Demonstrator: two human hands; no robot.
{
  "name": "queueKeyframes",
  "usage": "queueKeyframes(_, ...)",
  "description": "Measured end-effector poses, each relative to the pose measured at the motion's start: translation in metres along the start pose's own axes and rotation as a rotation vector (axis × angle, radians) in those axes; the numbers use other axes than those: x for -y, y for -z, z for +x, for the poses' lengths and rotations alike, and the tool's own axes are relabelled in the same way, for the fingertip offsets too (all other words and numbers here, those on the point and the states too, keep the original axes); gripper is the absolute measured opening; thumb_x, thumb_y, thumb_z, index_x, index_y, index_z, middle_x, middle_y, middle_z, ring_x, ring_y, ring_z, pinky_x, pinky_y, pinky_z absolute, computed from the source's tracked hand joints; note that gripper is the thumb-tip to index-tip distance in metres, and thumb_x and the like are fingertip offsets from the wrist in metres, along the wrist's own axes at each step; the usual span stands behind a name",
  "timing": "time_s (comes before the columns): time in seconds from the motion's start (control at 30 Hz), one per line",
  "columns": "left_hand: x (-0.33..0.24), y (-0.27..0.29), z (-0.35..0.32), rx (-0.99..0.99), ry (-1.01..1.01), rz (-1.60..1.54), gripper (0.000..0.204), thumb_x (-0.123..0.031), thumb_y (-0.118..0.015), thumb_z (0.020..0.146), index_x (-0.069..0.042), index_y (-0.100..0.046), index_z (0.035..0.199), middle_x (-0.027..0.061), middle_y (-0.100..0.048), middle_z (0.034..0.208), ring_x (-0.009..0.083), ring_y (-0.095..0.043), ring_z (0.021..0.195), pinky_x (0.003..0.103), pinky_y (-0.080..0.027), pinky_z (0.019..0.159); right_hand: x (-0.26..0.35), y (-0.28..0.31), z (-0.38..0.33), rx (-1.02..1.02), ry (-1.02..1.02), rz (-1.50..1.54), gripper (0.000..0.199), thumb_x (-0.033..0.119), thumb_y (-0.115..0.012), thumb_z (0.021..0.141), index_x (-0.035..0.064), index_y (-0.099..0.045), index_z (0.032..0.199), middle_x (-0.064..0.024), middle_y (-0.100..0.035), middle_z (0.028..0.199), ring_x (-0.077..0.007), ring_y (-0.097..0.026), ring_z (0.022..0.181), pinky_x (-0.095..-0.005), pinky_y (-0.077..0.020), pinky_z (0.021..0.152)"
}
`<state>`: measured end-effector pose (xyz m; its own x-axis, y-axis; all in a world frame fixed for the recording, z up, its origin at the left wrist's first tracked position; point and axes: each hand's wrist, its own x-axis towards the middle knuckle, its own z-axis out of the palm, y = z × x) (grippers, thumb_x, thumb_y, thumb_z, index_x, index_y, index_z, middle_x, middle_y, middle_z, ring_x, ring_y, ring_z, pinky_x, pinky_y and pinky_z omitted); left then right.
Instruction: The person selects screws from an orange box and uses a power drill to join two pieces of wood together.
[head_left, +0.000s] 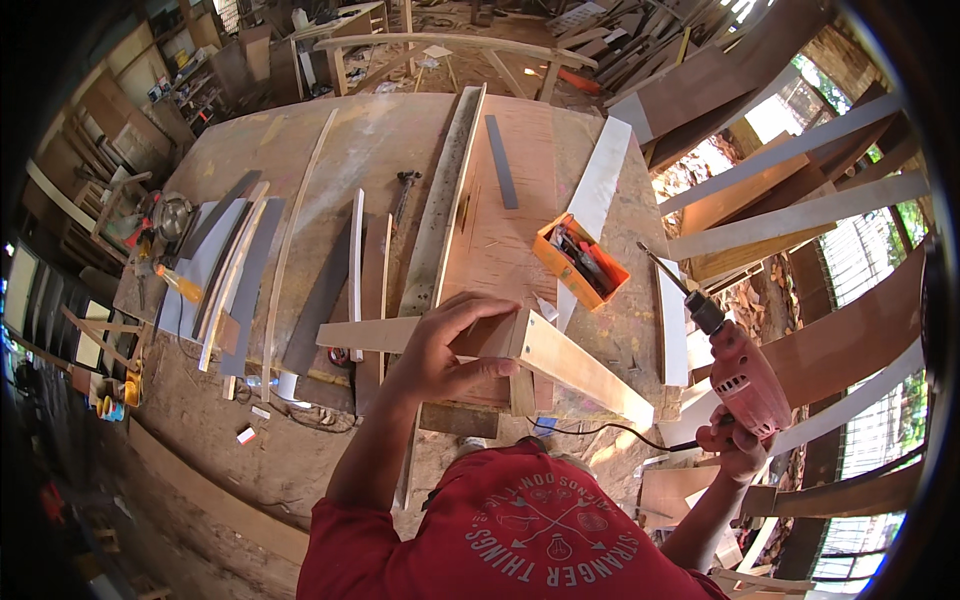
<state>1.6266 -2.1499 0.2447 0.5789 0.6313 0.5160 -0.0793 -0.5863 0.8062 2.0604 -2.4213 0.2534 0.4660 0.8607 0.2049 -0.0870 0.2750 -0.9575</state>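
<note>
My left hand (pixel 447 345) grips the corner of a wooden frame (pixel 585 367), its fingers over the top and its thumb against the near side. Two boards meet at that corner, one running left and the other toward the lower right. Small dark marks show near the joint on the end of the pale board. Off to the right, my right hand (pixel 738 452) is wrapped round the handle of a red corded power drill (pixel 752 388). The long drill bit (pixel 662 268) points up and left, apart from the frame. A black cord (pixel 590 431) trails left from the drill.
Beyond the frame, an orange box (pixel 573 281) of tools sits on the large wooden worktable (pixel 270 140). Long strips and a grey channel-like length (pixel 440 220) lie across it. A circular saw (pixel 170 215) rests at the left. Leaning boards (pixel 760 240) crowd the right side.
</note>
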Motion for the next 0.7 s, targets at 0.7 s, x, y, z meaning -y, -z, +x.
queueKeyframes(0.7, -0.012, 0.012, 0.011, 0.295, 0.423, -0.262, 0.03, -0.03, -0.06, 0.111, -0.002, -0.07, 0.11, 0.0061, -0.068, 0.085, 0.0118, -0.059, 0.081, 0.033, -0.048, 0.075, 0.071, 0.007, 0.006, 0.152, 0.336, -0.704, 0.086, 0.047, -0.092, 0.058, -0.0042, -0.072, 0.124, -0.0163, -0.077, 0.109, -0.0303, -0.076, 0.097, -0.043, -0.0579, 0.091)
